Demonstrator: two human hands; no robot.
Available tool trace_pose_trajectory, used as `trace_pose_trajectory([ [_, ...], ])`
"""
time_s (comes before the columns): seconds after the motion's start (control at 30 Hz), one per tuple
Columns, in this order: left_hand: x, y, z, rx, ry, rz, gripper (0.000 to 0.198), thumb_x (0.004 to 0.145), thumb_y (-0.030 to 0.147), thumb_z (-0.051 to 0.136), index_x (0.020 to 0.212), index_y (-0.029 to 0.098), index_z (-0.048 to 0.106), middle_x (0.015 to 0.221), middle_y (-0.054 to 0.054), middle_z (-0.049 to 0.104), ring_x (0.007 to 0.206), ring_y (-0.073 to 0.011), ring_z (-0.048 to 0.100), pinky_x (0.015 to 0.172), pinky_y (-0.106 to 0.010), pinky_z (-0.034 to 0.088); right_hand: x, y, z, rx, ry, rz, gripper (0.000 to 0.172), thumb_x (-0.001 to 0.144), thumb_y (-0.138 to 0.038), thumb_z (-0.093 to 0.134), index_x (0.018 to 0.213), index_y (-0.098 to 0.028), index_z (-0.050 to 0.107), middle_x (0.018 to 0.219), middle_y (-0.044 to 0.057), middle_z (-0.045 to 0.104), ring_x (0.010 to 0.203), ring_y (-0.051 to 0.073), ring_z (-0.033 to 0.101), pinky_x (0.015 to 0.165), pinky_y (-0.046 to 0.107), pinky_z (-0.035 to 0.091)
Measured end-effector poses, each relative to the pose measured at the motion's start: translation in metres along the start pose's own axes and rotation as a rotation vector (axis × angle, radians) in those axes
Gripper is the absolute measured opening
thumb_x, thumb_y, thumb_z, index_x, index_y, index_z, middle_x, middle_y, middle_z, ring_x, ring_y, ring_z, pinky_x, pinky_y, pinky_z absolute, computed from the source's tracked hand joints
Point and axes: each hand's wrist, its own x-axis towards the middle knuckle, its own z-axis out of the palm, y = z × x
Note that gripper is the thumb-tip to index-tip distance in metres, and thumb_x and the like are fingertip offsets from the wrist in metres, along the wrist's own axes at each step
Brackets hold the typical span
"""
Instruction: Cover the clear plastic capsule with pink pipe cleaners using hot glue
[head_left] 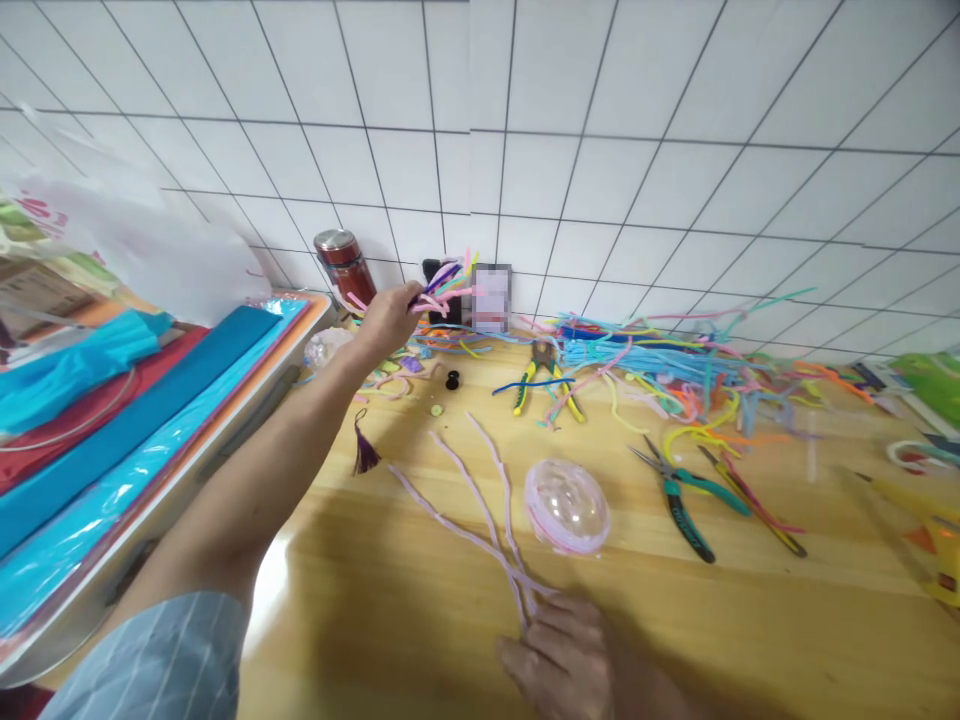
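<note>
My left hand [390,318] is stretched out towards the tiled wall, its fingers closed around a bundle of coloured pipe cleaners [450,283] in pink, purple, blue and yellow. Low in the view, my right hand [566,655] rests close to the tabletop with curled fingers at the near ends of three pale lilac pipe cleaners [491,505]. Their far ends fan out over the wood. Just beyond that hand sits a clear plastic dome [568,505] with a lilac rim. A dark purple tassel [366,455] lies left of the strands.
Long-nose pliers [682,500], yellow-green pliers [541,375] and tweezers [757,505] lie on the wooden table [420,620]. Along the wall are a heap of pipe cleaners [652,355] and a red flask [345,268]. A yellow glue gun [919,530] is at right, a filled bin [187,455] at left.
</note>
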Motion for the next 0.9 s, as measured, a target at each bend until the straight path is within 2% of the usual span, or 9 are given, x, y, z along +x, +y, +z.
trace_pose_trajectory([
  [0.1,-0.012,0.006,0.011,-0.004,0.006,0.036,0.030,0.102,0.024,0.054,0.124,0.017,0.074,0.116,-0.015,0.079,0.109,-0.0317,0.074,0.089,-0.036,0.054,0.003,-0.001,-0.004,-0.099,-0.045,-0.092,0.025,0.082,-0.014,0.064,0.101,-0.022,0.078,0.056,-0.002,0.065,0.046,0.019,0.066,0.042,0.037,0.059],
  [0.2,-0.030,0.013,0.032,-0.014,-0.034,0.092,0.030,0.103,0.025,0.053,0.122,0.019,0.076,0.117,-0.015,0.078,0.110,-0.0315,0.074,0.093,-0.039,0.056,0.006,-0.002,-0.008,-0.132,-0.087,-0.085,0.023,0.082,-0.012,0.062,0.095,-0.023,0.078,0.056,-0.002,0.064,0.046,0.018,0.066,0.045,0.035,0.061],
  [0.3,-0.050,0.020,0.051,-0.040,-0.094,0.185,0.029,0.100,0.024,0.059,0.121,0.019,0.077,0.121,-0.014,0.078,0.117,-0.0311,0.072,0.103,-0.043,0.057,0.007,-0.001,-0.010,-0.133,-0.084,-0.106,0.024,0.083,-0.011,0.062,0.097,-0.022,0.078,0.056,-0.002,0.065,0.046,0.018,0.066,0.045,0.035,0.061],
  [0.43,-0.071,0.025,0.069,-0.079,-0.138,0.282,0.041,0.098,0.019,0.057,0.135,0.019,0.073,0.144,-0.014,0.072,0.135,-0.0311,0.066,0.120,-0.050,0.052,0.006,-0.001,-0.009,-0.135,-0.076,-0.116,0.027,0.083,-0.010,0.062,0.101,-0.021,0.078,0.057,-0.002,0.066,0.046,0.019,0.066,0.045,0.036,0.062],
  [0.57,-0.084,0.024,0.077,-0.119,-0.145,0.330,0.044,0.103,0.026,0.056,0.145,0.020,0.069,0.159,-0.014,0.063,0.150,-0.0324,0.056,0.130,-0.054,0.043,0.006,-0.002,-0.012,-0.126,-0.096,-0.120,0.032,0.080,-0.006,0.065,0.104,-0.022,0.077,0.059,-0.001,0.068,0.047,0.020,0.067,0.047,0.038,0.062],
  [0.7,-0.084,0.023,0.081,-0.163,-0.107,0.303,0.039,0.110,0.031,0.050,0.142,0.020,0.070,0.157,-0.014,0.064,0.149,-0.0308,0.056,0.130,-0.053,0.044,0.011,-0.002,-0.017,-0.075,-0.087,-0.097,0.050,0.080,-0.002,0.063,0.123,-0.024,0.074,0.063,-0.001,0.072,0.046,0.023,0.068,0.046,0.040,0.061],
  [0.9,-0.072,0.017,0.092,-0.235,0.002,0.149,0.042,0.108,0.023,0.048,0.147,0.019,0.063,0.158,-0.018,0.060,0.147,-0.0311,0.057,0.127,-0.053,0.046,0.025,-0.009,-0.028,0.016,-0.049,-0.015,0.077,0.083,-0.005,0.061,0.155,-0.033,0.060,0.067,-0.001,0.078,0.045,0.028,0.070,0.045,0.045,0.063],
])
